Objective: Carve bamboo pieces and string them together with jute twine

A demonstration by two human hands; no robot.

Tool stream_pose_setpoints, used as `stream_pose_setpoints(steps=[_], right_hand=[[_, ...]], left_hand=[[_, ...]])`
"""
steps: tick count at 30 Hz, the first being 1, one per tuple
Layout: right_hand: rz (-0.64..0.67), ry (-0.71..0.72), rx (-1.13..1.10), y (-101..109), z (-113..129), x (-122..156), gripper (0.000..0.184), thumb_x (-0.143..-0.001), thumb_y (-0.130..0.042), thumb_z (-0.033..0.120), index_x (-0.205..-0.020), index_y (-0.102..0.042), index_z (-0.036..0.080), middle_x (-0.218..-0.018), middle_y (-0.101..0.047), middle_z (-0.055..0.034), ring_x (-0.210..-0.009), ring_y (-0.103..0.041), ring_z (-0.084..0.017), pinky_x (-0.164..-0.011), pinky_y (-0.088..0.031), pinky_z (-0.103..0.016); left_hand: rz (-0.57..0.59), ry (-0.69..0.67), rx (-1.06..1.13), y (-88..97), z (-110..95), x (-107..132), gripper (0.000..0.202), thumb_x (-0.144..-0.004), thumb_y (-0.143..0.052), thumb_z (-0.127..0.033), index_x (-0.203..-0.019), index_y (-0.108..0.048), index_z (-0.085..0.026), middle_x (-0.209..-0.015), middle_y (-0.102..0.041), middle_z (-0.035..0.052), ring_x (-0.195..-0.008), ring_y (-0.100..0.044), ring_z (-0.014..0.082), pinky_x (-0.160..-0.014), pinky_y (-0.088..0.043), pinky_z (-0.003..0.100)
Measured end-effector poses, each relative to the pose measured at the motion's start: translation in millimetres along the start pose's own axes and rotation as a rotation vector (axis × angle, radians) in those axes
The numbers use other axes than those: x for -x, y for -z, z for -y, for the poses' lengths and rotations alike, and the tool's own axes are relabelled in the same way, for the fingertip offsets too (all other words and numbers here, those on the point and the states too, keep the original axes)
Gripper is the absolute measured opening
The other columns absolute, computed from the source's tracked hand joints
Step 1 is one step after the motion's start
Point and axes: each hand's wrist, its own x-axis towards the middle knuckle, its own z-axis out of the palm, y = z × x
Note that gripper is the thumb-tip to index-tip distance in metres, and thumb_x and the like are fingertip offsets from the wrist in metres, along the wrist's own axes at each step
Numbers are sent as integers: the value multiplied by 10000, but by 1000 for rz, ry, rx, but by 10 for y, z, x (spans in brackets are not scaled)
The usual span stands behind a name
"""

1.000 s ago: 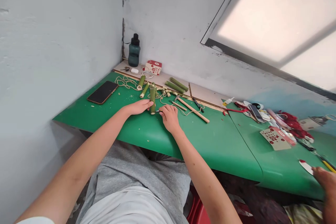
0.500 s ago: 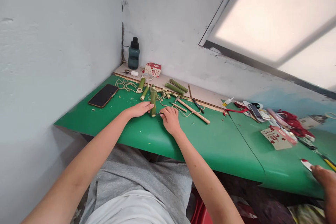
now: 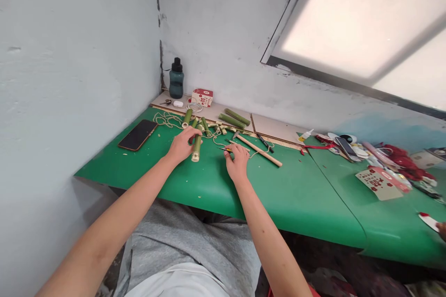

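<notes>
Head view: fingers of the left hand point(image 3: 181, 145) clasp a bamboo piece point(image 3: 195, 149) on the green surface point(image 3: 296, 185), far left, likely to stop it rolling, while the right hand point(image 3: 238, 163) lies flat, fingers released, beside a small tool point(image 3: 226, 149).

phone point(image 3: 137, 134) left of bamboo tube point(image 3: 196, 147), on table point(image 3: 296, 190)

Pale walls point(image 3: 69, 55), bright window point(image 3: 365, 18), green table point(image 3: 296, 190)

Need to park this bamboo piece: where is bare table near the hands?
Bare table lies between the phone and the left hand, and right of the right hand, in front of the wooden stick. Crowded: bamboo pieces and twine behind the hands; craft clutter far right.
</notes>
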Motion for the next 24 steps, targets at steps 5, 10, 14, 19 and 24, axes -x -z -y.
stream_pose_setpoints(steps=[5,10,14,19,24], right_hand=[[3,-1,-12,3,-6,5,204,-972,-525,222,-1064,-706,250,-1156,-724,-85,-1163,-587,-297,-1001,-343,-450],[21,3,-18,-5,-7,0,184,-977,-532,242,-1038,-705,254,-1145,-734,-89,-1154,-590,-306,-988,-345,-454],[28,-2,-13,-17,-6,-2,176,-971,-543,233,-1035,-707,250,-1144,-737,-85,-1159,-588,-307,-991,-341,-459],[57,-2,2,-24,2,-4,168,-954,-564,228,-1025,-714,251,-1133,-742,-80,-1156,-587,-311,-997,-336,-468],[99,-11,26,-35,12,0,164,-925,-592,198,-1008,-723,253,-1119,-745,-72,-1133,-585,-307,-1011,-322,-477]], left_hand=[[1,-37,-15,21,-29,18,250,-895,-730,-427,-1036,-665,-230,-963,-629,28,-846,-591,196,-791,-442,312],[11,0,-44,48,-42,23,253,-915,-703,-446,-1045,-649,-235,-1009,-682,37,-887,-626,208,-799,-449,310],[12,50,-85,43,-59,37,240,-909,-702,-431,-1039,-631,-241,-983,-688,13,-866,-631,197,-758,-435,293],[6,103,-174,65,-108,58,185,-908,-681,-381,-1010,-604,-247,-916,-686,-3,-804,-627,193,-703,-397,294],[24,128,-259,83,-141,52,134,-885,-673,-322,-962,-588,-253,-858,-681,-3,-785,-633,212,-694,-381,313]])
